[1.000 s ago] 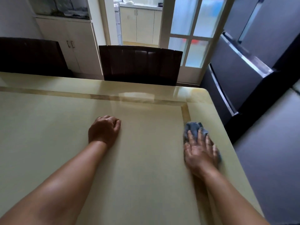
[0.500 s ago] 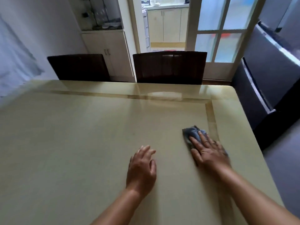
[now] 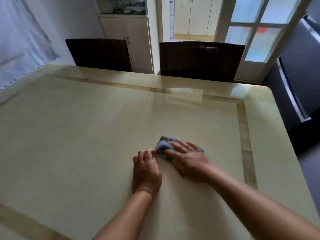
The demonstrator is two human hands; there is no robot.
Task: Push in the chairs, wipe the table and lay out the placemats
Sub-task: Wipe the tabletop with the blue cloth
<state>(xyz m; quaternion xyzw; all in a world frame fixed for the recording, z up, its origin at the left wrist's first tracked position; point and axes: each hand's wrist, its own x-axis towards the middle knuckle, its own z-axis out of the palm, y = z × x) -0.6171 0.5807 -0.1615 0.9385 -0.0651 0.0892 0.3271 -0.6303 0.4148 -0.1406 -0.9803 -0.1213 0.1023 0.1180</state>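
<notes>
A glossy cream table with a tan inlaid border fills the view. My right hand presses flat, fingers straight, on a crumpled blue-grey cloth near the table's middle. My left hand rests on the tabletop just left of it, and its fingertips touch the cloth's left edge. Two dark brown chairs, the left chair and the right chair, stand pushed in at the far edge. No placemats are in view.
A dark sofa or bench runs along the table's right side. Behind the chairs stand a white cabinet, an open doorway and a glass-paned door. A pale curtain hangs at the left.
My right hand has slid the cloth leftward from the right border toward the table's middle. My left hand has come closer and now touches the cloth's edge.
</notes>
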